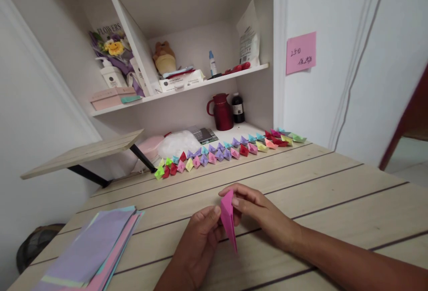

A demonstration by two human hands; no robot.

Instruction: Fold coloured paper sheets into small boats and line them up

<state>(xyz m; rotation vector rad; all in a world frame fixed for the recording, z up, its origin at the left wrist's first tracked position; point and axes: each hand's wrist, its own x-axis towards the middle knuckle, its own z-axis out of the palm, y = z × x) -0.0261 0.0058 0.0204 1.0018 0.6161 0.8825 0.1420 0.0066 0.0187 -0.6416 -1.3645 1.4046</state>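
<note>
A folded piece of magenta paper (228,219) stands upright on edge between my hands, just above the wooden table (334,211). My left hand (202,237) pinches its left side, thumb on the face toward me. On the other side my right hand (256,211) grips the upper right edge between thumb and fingers. Some fingertips are hidden behind the paper. Beyond my hands, several small folded paper boats (212,158) in many colours stand in two slanting rows along the table's far side.
At the left lies a stack of coloured paper sheets (90,246). Behind it a small raised wooden shelf (87,150) rests on black brackets. Farther back stand a red jug (222,112), a dark bottle (237,107) and a white plastic bag (179,144). A pink note (301,52) hangs on the wall.
</note>
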